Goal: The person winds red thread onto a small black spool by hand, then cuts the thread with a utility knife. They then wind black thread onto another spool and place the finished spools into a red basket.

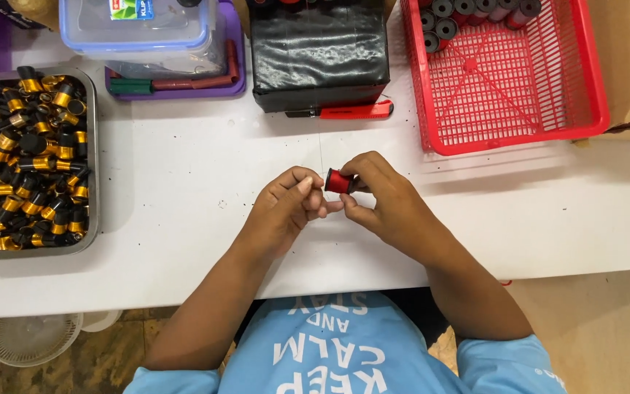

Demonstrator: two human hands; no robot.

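While the right hand (382, 198) pinches a red spool (338, 181), the left hand (289, 204) seemingly touches it.

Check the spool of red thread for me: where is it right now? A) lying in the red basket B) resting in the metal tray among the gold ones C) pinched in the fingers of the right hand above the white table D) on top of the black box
C: the red spool sits in the fingertips of the right hand, with the left hand close beside it, above the white table.
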